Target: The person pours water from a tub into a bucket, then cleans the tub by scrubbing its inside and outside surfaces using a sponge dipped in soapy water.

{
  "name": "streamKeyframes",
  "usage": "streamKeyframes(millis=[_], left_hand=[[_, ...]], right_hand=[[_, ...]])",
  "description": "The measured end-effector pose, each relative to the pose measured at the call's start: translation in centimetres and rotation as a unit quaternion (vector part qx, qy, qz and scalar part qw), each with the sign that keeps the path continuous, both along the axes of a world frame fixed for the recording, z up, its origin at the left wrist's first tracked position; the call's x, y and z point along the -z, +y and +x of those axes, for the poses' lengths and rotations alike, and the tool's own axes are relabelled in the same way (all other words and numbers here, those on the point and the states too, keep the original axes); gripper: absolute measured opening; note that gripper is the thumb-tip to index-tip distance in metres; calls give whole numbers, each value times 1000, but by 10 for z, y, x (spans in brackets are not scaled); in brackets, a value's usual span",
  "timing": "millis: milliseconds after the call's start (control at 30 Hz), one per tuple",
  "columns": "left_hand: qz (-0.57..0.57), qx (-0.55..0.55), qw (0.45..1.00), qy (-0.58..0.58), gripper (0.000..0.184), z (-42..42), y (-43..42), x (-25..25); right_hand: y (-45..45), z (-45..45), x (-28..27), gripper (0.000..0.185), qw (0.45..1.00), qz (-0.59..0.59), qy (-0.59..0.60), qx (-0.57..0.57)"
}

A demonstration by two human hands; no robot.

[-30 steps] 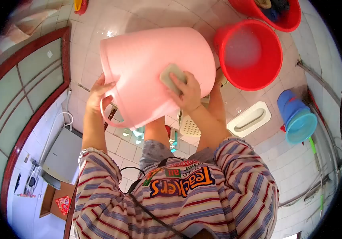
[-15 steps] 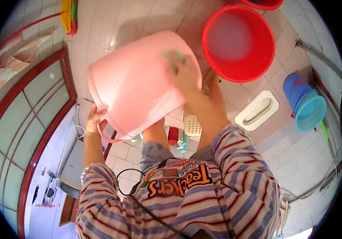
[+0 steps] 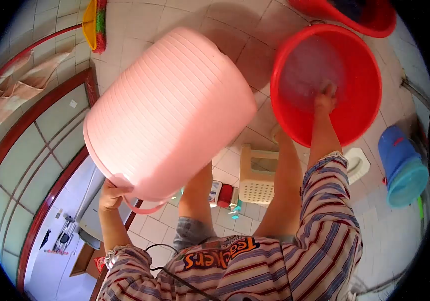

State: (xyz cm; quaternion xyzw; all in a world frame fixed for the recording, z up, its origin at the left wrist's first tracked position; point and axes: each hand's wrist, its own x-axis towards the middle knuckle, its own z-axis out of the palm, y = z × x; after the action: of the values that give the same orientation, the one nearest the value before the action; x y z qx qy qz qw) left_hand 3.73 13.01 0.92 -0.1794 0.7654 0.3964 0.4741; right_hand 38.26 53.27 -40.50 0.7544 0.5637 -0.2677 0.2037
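A large pink ribbed basket [image 3: 170, 105] is tilted on its side in front of me. My left hand [image 3: 113, 195] is closed round its rim beside the handle at the lower left. My right hand [image 3: 325, 100] reaches down into a red bucket [image 3: 363, 100] of cloudy water at the right. Its fingers are bent around a pale sponge [image 3: 329, 88], of which only a small part shows at the water.
A beige stool [image 3: 257, 186] stands between my legs. Blue and teal buckets [image 3: 408, 183] lie at the right, near a white squat toilet [image 3: 358, 165]. Another red tub [image 3: 375, 22] is at the top right, a yellow dustpan [image 3: 89, 25] at the top left.
My right hand has left the pink basket's side and moved right, into the red bucket with the sponge. The basket has turned more steeply and appears larger, still in my left hand.
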Motion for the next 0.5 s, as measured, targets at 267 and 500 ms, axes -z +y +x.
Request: streamKeyframes(millis=[267, 500], left_hand=[[-79, -99, 964, 233, 52, 39, 34, 25], [-109, -35, 952, 285, 47, 39, -7, 40]], right_hand=[[-45, -93, -68, 37, 735, 127, 617, 252], [-149, -151, -255, 53, 760, 92, 570, -299]])
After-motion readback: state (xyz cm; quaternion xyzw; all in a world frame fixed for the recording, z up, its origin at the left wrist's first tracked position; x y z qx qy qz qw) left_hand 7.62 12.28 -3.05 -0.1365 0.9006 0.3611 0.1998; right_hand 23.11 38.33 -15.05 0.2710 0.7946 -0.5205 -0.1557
